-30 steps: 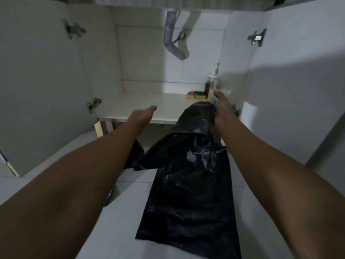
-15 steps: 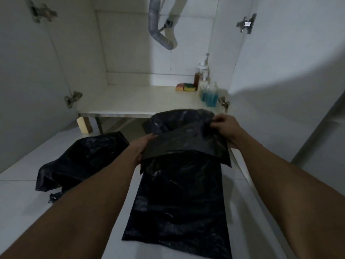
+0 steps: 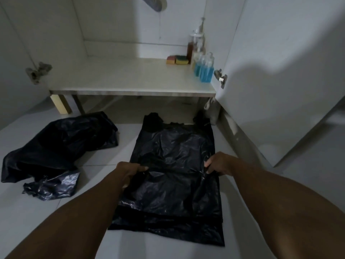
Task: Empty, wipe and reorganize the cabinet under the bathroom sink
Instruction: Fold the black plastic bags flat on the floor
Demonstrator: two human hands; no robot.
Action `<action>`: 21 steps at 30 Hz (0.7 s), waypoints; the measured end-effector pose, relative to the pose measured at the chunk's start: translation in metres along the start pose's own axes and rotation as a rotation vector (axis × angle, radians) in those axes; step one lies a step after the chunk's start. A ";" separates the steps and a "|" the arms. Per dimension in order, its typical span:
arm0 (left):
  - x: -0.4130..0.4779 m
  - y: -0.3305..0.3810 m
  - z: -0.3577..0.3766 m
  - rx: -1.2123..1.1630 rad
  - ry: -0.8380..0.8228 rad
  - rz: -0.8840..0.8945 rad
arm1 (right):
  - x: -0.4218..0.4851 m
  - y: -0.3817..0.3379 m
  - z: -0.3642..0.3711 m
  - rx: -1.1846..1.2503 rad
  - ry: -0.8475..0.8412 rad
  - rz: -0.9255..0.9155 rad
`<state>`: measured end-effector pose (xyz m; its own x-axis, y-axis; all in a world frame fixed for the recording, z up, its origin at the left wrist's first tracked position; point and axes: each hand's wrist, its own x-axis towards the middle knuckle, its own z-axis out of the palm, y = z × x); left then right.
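Black bag [image 3: 173,165] now spread flat; both hands pinch its sides.

1. Dim, bluish-grey light overall; colours muted.
2. Broad soft shadow across the open cabinet door [image 3: 280,75] at 2 o'clock.
3. Faint sheen on the flat black bag [image 3: 173,184], centre.
4. Wide-angle bowing at edges; forearms at 6 o'clock stretched, slightly soft.

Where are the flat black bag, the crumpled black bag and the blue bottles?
flat black bag [image 3: 173,146]: head view, upper middle of sheet.
crumpled black bag [image 3: 61,146]: head view, centre of heap.
blue bottles [image 3: 204,71]: head view, blue liquid.
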<state>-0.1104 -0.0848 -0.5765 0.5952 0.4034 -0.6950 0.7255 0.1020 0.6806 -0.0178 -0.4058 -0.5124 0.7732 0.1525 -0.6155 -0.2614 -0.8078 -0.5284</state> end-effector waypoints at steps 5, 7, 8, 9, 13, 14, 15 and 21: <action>0.002 -0.011 -0.004 0.126 -0.016 0.042 | 0.004 0.020 0.006 -0.048 -0.081 0.069; 0.003 -0.014 -0.010 0.186 0.041 0.105 | 0.008 0.025 0.005 -0.046 -0.026 0.077; 0.002 -0.015 -0.012 0.226 0.047 0.130 | 0.006 0.025 0.004 -0.039 -0.028 0.080; 0.001 -0.015 -0.012 0.263 0.041 0.154 | 0.004 0.023 0.001 -0.027 -0.052 0.078; -0.005 -0.018 -0.014 0.289 0.036 0.198 | -0.015 0.017 -0.014 0.108 -0.136 0.076; -0.007 -0.020 -0.014 0.288 0.020 0.210 | -0.020 0.022 -0.015 0.130 -0.135 0.081; -0.008 -0.022 -0.015 0.291 0.007 0.234 | -0.025 0.029 -0.012 0.148 -0.124 0.087; -0.011 -0.043 -0.024 0.331 0.076 0.324 | -0.037 0.084 0.043 0.308 0.064 0.108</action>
<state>-0.1565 -0.0717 -0.5927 0.7912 0.4337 -0.4312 0.5848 -0.3305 0.7408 -0.0931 -0.4549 -0.5587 0.7641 0.0314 -0.6444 -0.4984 -0.6055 -0.6204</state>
